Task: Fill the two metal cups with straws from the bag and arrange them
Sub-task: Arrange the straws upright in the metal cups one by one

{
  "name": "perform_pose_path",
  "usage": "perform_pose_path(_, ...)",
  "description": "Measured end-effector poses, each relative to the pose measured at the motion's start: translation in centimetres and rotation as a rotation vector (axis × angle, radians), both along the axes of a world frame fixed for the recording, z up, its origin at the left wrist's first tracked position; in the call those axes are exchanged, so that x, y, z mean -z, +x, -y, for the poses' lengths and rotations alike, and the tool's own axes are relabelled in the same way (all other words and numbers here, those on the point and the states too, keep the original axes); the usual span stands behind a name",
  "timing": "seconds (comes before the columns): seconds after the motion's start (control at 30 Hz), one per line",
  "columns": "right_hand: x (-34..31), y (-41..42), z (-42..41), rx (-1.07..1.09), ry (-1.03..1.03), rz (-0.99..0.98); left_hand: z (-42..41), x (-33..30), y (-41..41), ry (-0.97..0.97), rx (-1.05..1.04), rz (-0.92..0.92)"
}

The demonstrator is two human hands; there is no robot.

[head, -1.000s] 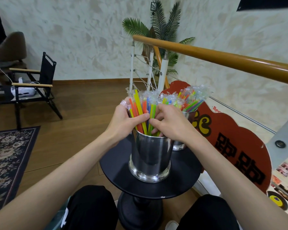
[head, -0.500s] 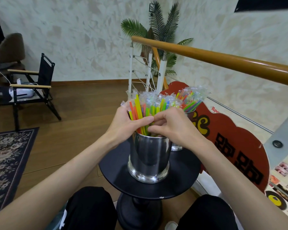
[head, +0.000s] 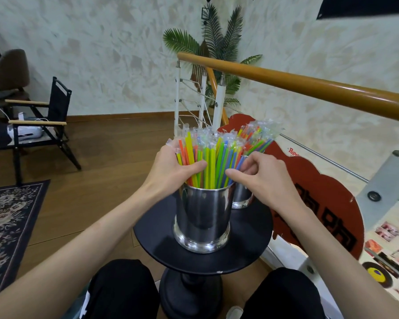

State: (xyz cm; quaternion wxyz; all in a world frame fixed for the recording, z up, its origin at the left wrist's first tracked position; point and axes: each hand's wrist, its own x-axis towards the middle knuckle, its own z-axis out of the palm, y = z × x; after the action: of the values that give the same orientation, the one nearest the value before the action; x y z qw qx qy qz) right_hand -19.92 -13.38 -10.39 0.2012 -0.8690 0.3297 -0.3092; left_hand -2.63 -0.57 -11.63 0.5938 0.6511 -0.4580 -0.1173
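Legible writing: "Pope", partly cut off, in red on a white patch of the red cloud-shaped sign (head: 313,194) at right; large black characters below it, not readable. Counted: two metal cups, two hands, one round black pedestal table (head: 247,247). Near metal cup (head: 202,217) upright at table centre, packed with wrapped straws (head: 209,162) in green, yellow, orange and blue. Far metal cup (head: 241,196) just behind and right of it, mostly hidden, holding a second bunch of straws (head: 257,138) leaning right. Left hand (head: 173,171) curled round the left side of the near bunch, thumb pressed across its front. Right hand (head: 260,178) at the right side of the same bunch, fingers bent, fingertips among the straws, thumb pointing left. Against half a second ago: hands drawn apart, thumbs no longer meeting, more of the bunch's front exposed. Also noted: wooden handrail (head: 309,88) far right, palm plant (head: 217,42) behind, black folding chair (head: 44,125) far left, patterned rug (head: 7,217) near left.
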Motion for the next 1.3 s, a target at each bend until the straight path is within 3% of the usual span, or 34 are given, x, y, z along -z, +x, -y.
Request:
perform_pose_path(0.23, -0.1, 0.9, -0.1, -0.026, 0.036, 0.021, -0.4, -0.6, 0.1, 0.025, 0.071, -0.072)
perform_pose_path(0.53, -0.1, 1.2, -0.2, -0.032, 0.047, 0.043, -0.5, 0.3, -0.4, -0.137, -0.049, -0.062)
perform_pose_path(0.8, -0.4, 0.8, -0.8, -0.15, 0.075, 0.163, 0.3, 1.6, -1.2, -0.045, -0.044, -0.01)
perform_pose_path(1.0, -1.3, 0.8, -0.8, -0.329, 0.272, 0.215, 0.5, 1.8, -1.1, -0.044, -0.027, -0.021)
perform_pose_path(1.3, -1.0, 2.1, -1.1, -0.339, 0.342, 0.216, -0.1, 1.1, -0.6, 0.001, 0.099, -0.043)
